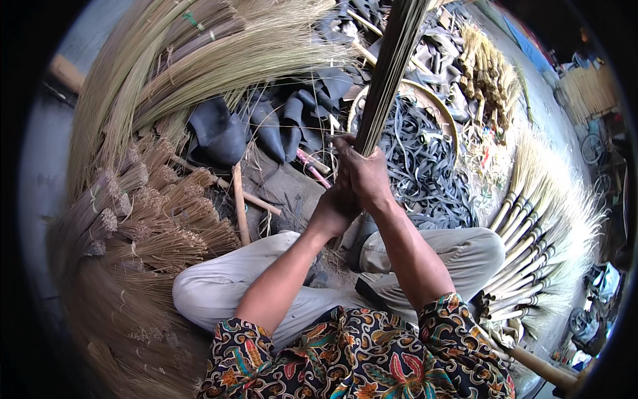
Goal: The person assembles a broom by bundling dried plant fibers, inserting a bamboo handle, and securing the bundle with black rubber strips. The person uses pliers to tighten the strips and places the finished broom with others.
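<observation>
A long bundle of thin dark sticks rises from my hands toward the top of the head view, tilted a little to the right. My right hand is wrapped round its lower part. Just below and to the left, my left hand is closed against the lower end, close under the right hand. The fingers of the left hand are partly hidden, and so is the bundle's bottom end. Both forearms reach out over my crossed legs.
A round basket of black rubber strips sits beyond my right knee. Finished brooms fan out at right. Tied straw bundles pile up at left, with long grass behind. Black rubber sheets and bamboo sticks lie ahead.
</observation>
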The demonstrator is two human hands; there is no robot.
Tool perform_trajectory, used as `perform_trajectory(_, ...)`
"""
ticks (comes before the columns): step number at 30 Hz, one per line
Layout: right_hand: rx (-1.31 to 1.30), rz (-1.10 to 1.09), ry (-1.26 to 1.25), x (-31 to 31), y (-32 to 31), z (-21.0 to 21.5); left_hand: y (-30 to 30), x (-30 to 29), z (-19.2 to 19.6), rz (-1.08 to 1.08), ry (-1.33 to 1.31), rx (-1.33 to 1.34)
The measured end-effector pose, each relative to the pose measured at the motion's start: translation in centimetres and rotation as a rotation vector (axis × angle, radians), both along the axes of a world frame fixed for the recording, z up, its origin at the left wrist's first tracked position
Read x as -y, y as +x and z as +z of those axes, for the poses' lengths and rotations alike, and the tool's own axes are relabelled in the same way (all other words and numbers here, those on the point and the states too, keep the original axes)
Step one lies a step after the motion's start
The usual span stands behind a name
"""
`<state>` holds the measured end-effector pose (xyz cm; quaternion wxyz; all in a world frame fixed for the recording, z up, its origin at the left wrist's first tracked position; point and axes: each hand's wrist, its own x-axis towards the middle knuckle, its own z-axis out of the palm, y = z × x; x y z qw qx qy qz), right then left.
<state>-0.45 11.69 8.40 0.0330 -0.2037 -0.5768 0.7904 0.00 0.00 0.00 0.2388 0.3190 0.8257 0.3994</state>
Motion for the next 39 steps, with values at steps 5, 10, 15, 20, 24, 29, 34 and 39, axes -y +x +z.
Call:
perform_trajectory(5,-0.123,0.005,-0.043,1.0,-1.1,2.1,-1.0,1.6,2.1,0.061,0.148,-0.107)
perform_trajectory(10,0.044,-0.160,-0.157,3.3,-3.2,3.3,-2.3,3.8,6.2,0.218,0.029,0.133)
perform_trajectory(15,-0.126,-0.076,-0.173,6.9,-6.6,3.9,-6.1,8.5,10.0,0.292,-0.093,-0.035)
perform_trajectory(20,-0.377,0.169,-0.361,9.4,-10.6,-0.2,-10.3,16.9,16.8,0.454,-0.260,-0.104)
perform_trajectory(24,0.099,0.266,0.483,9.9,-12.7,-10.8,-11.0,20.6,18.4,0.596,-0.240,-0.093)
perform_trajectory(29,0.604,0.427,0.595,11.2,-12.2,-22.9,-11.6,22.7,18.3,0.769,-0.260,-0.089)
perform_trajectory(34,0.783,0.396,0.773,13.5,-14.8,-26.8,-11.8,23.6,18.4,0.792,-0.171,-0.139)
perform_trajectory(39,0.813,0.337,0.821,14.1,-16.1,-28.0,-12.3,24.0,18.0,0.782,-0.117,-0.060)
